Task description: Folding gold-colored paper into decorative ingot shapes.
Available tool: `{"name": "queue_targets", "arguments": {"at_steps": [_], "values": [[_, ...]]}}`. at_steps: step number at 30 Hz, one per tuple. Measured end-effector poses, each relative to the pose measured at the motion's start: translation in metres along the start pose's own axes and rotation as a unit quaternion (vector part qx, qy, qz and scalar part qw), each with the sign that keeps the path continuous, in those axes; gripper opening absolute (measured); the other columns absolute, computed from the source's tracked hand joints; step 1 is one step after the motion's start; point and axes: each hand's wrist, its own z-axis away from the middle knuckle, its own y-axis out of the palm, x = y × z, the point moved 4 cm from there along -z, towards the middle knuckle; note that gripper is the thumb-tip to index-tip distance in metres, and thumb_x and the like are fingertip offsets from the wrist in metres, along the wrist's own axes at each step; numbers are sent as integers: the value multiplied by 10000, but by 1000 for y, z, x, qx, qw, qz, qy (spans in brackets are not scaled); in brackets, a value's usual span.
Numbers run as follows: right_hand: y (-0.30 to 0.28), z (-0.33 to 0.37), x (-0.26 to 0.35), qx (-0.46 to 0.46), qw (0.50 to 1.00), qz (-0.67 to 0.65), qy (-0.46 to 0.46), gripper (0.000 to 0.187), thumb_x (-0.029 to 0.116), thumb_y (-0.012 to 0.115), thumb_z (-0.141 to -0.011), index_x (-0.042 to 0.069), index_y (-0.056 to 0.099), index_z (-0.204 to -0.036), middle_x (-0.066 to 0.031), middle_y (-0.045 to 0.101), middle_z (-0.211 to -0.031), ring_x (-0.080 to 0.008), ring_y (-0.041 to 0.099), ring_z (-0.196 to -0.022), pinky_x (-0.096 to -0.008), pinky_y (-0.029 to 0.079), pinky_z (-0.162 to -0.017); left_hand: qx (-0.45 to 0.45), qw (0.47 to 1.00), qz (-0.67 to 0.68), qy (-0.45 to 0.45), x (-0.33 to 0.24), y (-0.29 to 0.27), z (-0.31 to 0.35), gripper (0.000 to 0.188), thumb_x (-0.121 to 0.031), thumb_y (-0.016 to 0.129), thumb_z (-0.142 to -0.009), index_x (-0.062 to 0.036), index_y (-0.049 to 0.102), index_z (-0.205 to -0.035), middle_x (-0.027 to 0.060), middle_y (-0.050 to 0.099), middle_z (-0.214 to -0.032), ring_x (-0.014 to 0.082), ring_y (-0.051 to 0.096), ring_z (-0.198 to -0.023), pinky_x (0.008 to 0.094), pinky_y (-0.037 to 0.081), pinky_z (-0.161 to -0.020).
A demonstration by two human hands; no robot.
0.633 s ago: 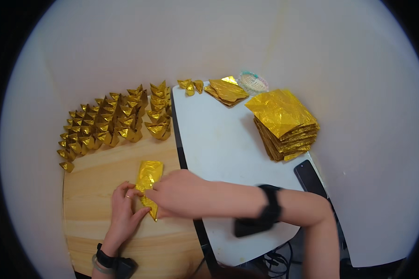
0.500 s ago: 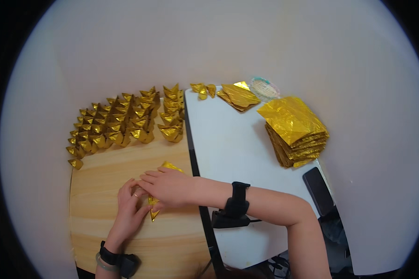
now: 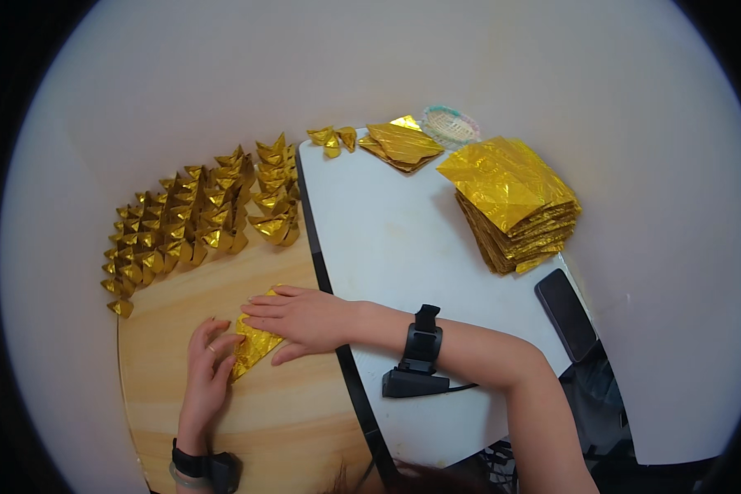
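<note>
A folded sheet of gold foil paper (image 3: pixel 256 349) lies slantwise on the wooden tabletop, partly covered by my right hand (image 3: pixel 309 319). That hand rests flat across its upper part, fingers stretched out to the left and thumb spread apart. My left hand (image 3: pixel 208 366) stands at the sheet's left edge with its fingers loosely bent. Its thumb and fingertips are apart, close to or touching the foil. A black strapped device sits on each of my wrists.
Rows of folded gold ingots (image 3: pixel 181 218) stand at the far left. On the white tabletop (image 3: pixel 370 239) are a few small gold pieces (image 3: pixel 332 140), flat gold sheets (image 3: pixel 403 146), a tall foil stack (image 3: pixel 514 198) and a dark phone (image 3: pixel 566 314). A round woven basket (image 3: pixel 450 125) sits behind.
My hands have drawn apart a little, and my right hand now lies flatter on the foil paper. More of the sheet shows between them. The whole view has shifted slightly.
</note>
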Motion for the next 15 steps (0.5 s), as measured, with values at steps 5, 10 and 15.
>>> {"name": "queue_targets", "arguments": {"at_steps": [5,10,15], "values": [[-13,-9,-1,-44,999,7,-27,638,435,615,-861,18,476,-1323,-155,499,-1363,-312,462,-1270,-394,393,-1045,-36,997,52,-37,8,-12,4,360,96,567,-776,-69,646,-1086,129,494,-1305,334,419,-1277,406,308,-1094],[-25,2,3,-33,999,-30,-6,564,206,662,-728,-25,525,-1224,-176,586,-1232,-313,543,-1172,-387,461,-966,2,999,14,46,-3,-11,0,356,93,542,-794,-68,658,-1089,120,556,-1253,324,438,-1255,415,323,-1075],[-40,8,-7,-12,990,-123,66,686,183,643,-667,-17,459,-1296,-243,430,-1398,-378,402,-1306,-405,324,-1107,14,996,-20,87,-2,-10,-4,326,64,561,-832,-81,657,-1108,100,551,-1270,312,451,-1248,407,337,-1065]]}}
